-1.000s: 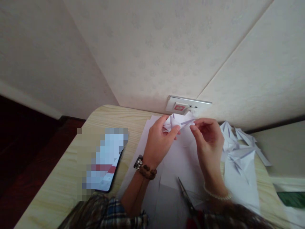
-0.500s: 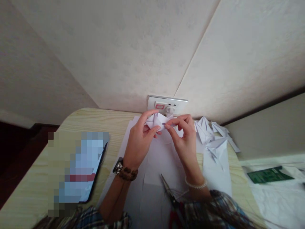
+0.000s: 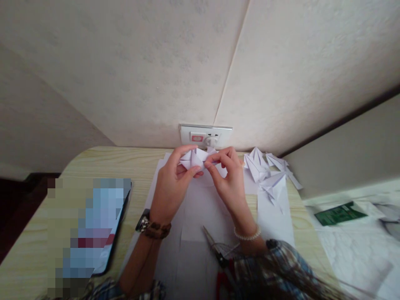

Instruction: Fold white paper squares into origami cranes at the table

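Observation:
My left hand (image 3: 173, 185) and my right hand (image 3: 227, 177) both pinch a small folded white paper piece (image 3: 193, 157) held above the table, in front of a wall socket (image 3: 204, 136). Fingertips of both hands are closed on the paper's edges. A watch and a bead bracelet sit on my left wrist, a pearl bracelet on my right. Flat white paper sheets (image 3: 200, 208) lie beneath my hands on the pale wooden table (image 3: 93, 166).
Scissors with red handles (image 3: 218, 256) lie on the sheets near my right forearm. Several folded paper shapes (image 3: 265, 171) are piled at the right of the table. A phone (image 3: 103, 233) lies on the left. A green packet (image 3: 339, 213) rests on white bedding to the right.
My hands have drawn closer together on the folded paper, the right fingers now pinching it. The camera view has swung right, revealing the bedding and green packet.

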### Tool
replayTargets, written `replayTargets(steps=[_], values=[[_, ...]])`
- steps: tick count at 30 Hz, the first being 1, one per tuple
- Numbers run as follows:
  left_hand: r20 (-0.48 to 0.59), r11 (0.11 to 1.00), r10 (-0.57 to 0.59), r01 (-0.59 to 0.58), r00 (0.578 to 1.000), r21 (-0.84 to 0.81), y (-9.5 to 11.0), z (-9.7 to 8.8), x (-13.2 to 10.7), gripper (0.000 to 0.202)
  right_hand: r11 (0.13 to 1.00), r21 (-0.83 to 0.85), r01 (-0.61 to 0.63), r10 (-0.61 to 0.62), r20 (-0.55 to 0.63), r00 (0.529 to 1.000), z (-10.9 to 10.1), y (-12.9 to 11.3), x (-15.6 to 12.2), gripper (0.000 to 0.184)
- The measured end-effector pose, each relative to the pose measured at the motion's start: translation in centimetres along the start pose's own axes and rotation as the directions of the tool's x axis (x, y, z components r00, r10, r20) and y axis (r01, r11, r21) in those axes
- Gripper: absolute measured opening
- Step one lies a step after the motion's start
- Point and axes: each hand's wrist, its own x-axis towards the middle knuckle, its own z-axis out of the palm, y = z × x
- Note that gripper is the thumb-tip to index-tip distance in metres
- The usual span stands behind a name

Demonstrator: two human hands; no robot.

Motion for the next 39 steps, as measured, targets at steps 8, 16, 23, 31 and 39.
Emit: replayTargets(steps=[8, 16, 23, 31, 39], values=[[0.003, 1.0, 0.006, -0.006, 1.0, 0.002, 0.1, 0.0, 0.0, 0.035, 1.0, -0.011, 0.012, -0.012, -0.013, 1.0, 0.1, 0.0, -0.3, 0.01], [0.0, 1.0, 0.013, -0.013, 1.0, 0.005, 0.2, 0.0, -0.1, 0.035, 0.998, 0.055, 0.018, -0.012, -0.1, 0.995, -0.1, 0.1, -0.2, 0.005], [0.147, 0.958, 0.065, -0.103, 0.987, 0.268, 0.1, -0.4, -0.2, 0.041, 0.959, 0.246, -0.141, 0.141, 0.02, 0.99, -0.6, 1.1, 0.3, 0.014], [0.027, 0.987, 0.031, -0.034, 0.999, 0.155, 0.1, -0.6, 0.0, 0.044, 0.736, 0.54, -0.409, 0.298, 0.285, 0.911, -0.4, 1.3, 0.3, 0.019], [-0.006, 0.999, 0.028, -0.028, 1.0, 0.02, 0.3, -0.3, 0.0, 0.037, 0.661, 0.607, -0.442, 0.28, 0.346, 0.895, -0.4, 1.0, 0.2, 0.019]])
